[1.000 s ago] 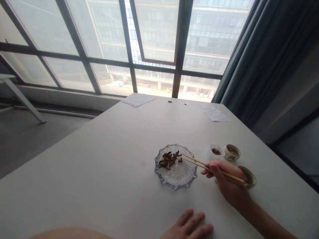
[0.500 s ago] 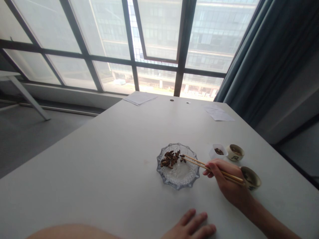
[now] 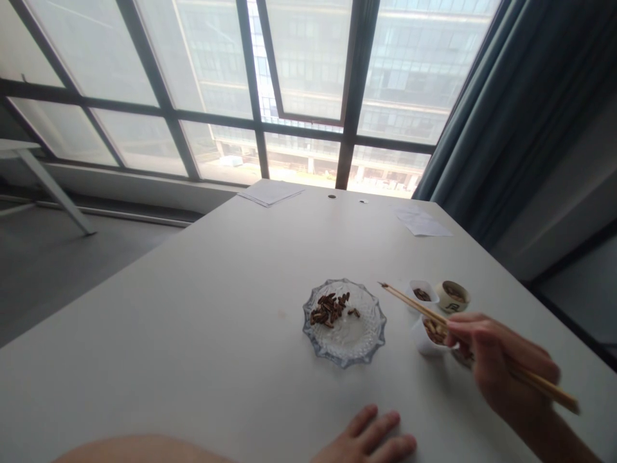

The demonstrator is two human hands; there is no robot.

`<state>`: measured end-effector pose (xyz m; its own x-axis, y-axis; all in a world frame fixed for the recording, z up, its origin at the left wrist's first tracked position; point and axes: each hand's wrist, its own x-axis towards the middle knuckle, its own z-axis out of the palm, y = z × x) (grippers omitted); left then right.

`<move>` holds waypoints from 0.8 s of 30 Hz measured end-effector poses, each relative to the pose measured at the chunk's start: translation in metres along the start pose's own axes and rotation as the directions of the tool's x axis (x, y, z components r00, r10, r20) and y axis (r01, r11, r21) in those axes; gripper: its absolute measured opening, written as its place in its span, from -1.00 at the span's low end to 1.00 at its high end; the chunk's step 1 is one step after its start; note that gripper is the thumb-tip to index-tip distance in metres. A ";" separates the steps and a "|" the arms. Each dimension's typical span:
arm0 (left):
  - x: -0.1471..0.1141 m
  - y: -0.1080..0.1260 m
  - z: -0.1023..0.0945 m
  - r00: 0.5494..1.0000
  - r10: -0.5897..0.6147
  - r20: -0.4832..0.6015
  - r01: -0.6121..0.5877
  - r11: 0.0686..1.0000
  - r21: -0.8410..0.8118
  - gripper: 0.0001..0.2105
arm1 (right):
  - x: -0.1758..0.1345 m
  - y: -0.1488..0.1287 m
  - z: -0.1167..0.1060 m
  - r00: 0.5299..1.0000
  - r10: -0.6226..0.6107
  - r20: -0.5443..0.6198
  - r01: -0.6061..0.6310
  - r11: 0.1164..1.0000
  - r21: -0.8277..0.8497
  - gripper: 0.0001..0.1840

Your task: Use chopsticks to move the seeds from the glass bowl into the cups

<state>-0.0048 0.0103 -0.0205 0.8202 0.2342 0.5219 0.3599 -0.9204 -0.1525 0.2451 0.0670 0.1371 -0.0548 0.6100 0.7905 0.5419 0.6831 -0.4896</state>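
My right hand [image 3: 506, 360] grips a pair of wooden chopsticks [image 3: 414, 303] over the table's right side. A small dark seed [image 3: 382, 284] appears pinched at the tips, above the table between plate and cups. On the scalloped glass plate [image 3: 344, 357] lies a heap of dark brown, elongated seeds [image 3: 330, 310], with a few apart from it. Below the chopsticks stands a white cup [image 3: 427, 344] holding tan pieces that look like peanuts [image 3: 434, 329]. My left hand [image 3: 371, 440] rests flat on the table in front of the plate, fingers spread and holding nothing.
A small white container [image 3: 413, 296] with dark seeds stands beside a beige bowl [image 3: 453, 307] with a dark mark. Another bowl [image 3: 463, 357] is mostly hidden by my right hand. Papers [image 3: 270, 191] and a sheet [image 3: 424, 222] lie at the far table edge, before the window.
My right hand has moved right and toward me, lifting the chopsticks off the plate with a dark seed. The white peanut cup has come into view. My left hand stays put.
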 end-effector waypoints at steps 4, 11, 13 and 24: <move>0.001 -0.001 -0.003 1.000 -0.005 -0.022 0.005 1.000 -0.003 -0.63 | 0.005 0.009 -0.036 0.989 0.063 -0.136 -0.097 0.961 -0.259 -0.73; 0.005 0.000 -0.007 1.000 0.004 0.013 -0.004 1.000 0.021 -0.67 | 0.001 0.009 -0.039 0.962 0.259 -0.085 -0.272 0.920 -0.281 -0.72; 0.005 0.001 -0.007 1.000 -0.001 0.011 0.001 1.000 0.025 -0.68 | 0.000 0.003 -0.026 0.947 0.322 -0.024 -0.322 0.937 -0.132 -0.72; 0.001 -0.001 -0.004 0.999 0.001 0.038 -0.001 1.000 -0.005 -0.63 | -0.002 0.001 0.031 0.856 0.458 0.241 -0.491 0.865 0.099 -0.49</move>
<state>-0.0061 0.0100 -0.0165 0.8367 0.2450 0.4897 0.3572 -0.9220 -0.1491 0.2197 0.0787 0.1236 -0.0007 0.9316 0.3636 0.4126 0.3314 -0.8485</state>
